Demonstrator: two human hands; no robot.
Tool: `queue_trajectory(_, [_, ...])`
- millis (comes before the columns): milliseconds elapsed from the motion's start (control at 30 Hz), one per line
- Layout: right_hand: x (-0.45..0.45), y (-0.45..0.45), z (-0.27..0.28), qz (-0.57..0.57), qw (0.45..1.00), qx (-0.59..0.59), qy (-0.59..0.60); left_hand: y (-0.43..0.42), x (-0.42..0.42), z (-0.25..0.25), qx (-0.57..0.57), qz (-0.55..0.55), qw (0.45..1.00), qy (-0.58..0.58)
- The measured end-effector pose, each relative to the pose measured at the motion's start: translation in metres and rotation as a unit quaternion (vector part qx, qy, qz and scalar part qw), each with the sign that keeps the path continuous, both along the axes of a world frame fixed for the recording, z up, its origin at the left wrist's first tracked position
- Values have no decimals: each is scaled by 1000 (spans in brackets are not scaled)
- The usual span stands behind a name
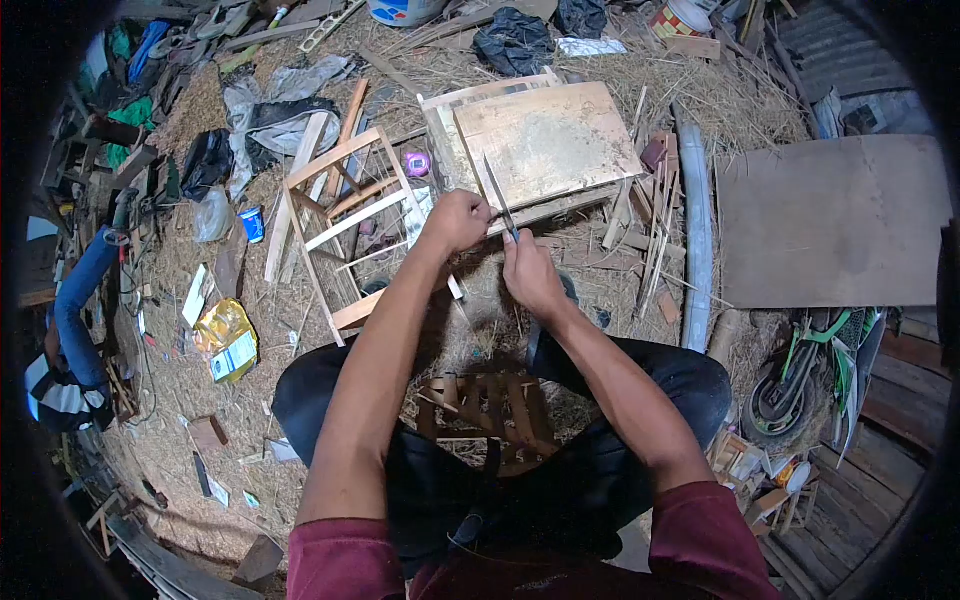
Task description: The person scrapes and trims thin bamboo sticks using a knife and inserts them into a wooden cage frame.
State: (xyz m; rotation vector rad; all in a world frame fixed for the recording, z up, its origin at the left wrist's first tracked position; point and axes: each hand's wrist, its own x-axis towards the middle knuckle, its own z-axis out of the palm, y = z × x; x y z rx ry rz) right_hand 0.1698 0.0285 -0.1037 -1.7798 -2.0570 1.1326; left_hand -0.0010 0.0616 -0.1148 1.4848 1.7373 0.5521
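My right hand (533,275) is wrapped round the handle of a knife (503,200), its long narrow blade pointing away from me over a low wooden bench. Just left of the blade, my left hand (462,220) is closed with its fingers curled at the bench's near edge. What it grips is hidden; a pale edge of wood shows beside its fingertips. On the bench lies a wide, stained wooden board (550,140). A light wooden frame (350,220) leans at the left of my left hand. Below that hand, a short pale piece of wood (455,288) shows.
Thin wooden strips (660,235) and a long grey pipe (694,230) lie right of the bench. Farther right are a large flat panel (830,220) and a green motorbike part (815,365). A yellow packet (226,335) and a blue cup (252,225) lie on the straw-strewn ground.
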Motion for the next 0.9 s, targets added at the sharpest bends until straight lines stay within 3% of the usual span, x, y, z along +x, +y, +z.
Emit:
queue_trajectory(333, [-8,5,3,1,1000,11,-13,3,-3,-7,7,-43,999,21])
queue_trajectory(433, [-11,11,8,6,1000,7,-1,7,-6,-13,73,-43,996,13])
queue_trajectory(533, [-10,8,13,8,1000,16,-6,7,-7,-6,2,-72,996,46])
queue_trajectory(900, [-14,6,1,-18,999,30,21,-6,-10,-3,37,-101,987,116])
